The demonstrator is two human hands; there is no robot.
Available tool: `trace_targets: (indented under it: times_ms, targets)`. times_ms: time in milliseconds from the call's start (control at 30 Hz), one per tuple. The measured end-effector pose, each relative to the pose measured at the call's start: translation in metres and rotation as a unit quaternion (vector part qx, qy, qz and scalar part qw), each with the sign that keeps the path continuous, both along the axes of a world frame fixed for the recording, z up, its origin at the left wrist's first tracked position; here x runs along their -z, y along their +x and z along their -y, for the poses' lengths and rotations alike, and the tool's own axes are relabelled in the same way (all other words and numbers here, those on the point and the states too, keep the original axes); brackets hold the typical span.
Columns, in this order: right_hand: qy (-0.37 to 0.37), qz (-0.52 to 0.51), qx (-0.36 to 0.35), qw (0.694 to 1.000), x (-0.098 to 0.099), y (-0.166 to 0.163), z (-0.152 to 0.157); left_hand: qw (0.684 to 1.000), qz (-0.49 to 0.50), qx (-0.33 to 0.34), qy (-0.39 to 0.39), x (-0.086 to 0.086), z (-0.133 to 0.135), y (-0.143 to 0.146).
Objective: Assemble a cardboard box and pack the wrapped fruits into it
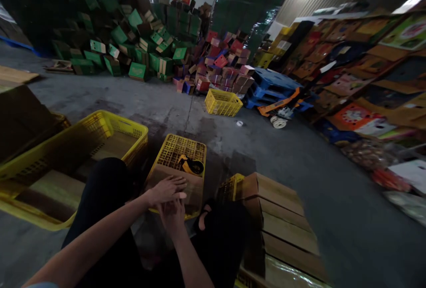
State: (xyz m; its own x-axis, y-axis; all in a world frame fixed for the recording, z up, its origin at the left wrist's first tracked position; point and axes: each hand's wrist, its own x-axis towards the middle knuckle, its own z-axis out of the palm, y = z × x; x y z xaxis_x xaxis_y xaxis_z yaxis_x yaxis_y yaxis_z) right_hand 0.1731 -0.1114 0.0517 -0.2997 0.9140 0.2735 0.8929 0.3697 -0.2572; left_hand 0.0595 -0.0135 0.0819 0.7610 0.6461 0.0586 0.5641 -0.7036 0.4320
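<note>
Cardboard (193, 190) lay across the near part of a low yellow crate (176, 146), between your legs (103, 203).
Your left hand (168, 189) rested palm down on it, fingers extended, while your right hand (173, 217) met it just below, fingers partly hidden — whether they gripped anything, you could not tell. A yellow-and-black tape dispenser (190, 165) lay just beyond the cardboard, on the crate's gridded top. To your left stood a long yellow bin (128, 121) with brown sheets (58, 190) inside; to your right, brown cartons (286, 217) sat in a second yellow crate (235, 183). Farther off across the floor (173, 117) — past a yellow basket (223, 105) — green boxes (137, 70) lay heaped, and an orange pallet jack (282, 105) stood beside blue pallets (274, 83).
</note>
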Motion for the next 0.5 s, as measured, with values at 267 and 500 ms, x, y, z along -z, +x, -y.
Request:
trace_targets:
  times_ms: [267, 500]
  targets:
    - [-0.124, 0.049, 0.162, 0.978, -0.033, 0.044, -0.005, 0.984, -0.072, -0.153, -0.048, 0.018, 0.016, -0.071]
    - [-0.197, 0.041, 0.263, 0.944, -0.035, 0.072, -0.002, 0.946, -0.086, -0.310, 0.033, 0.042, 0.049, -0.067]
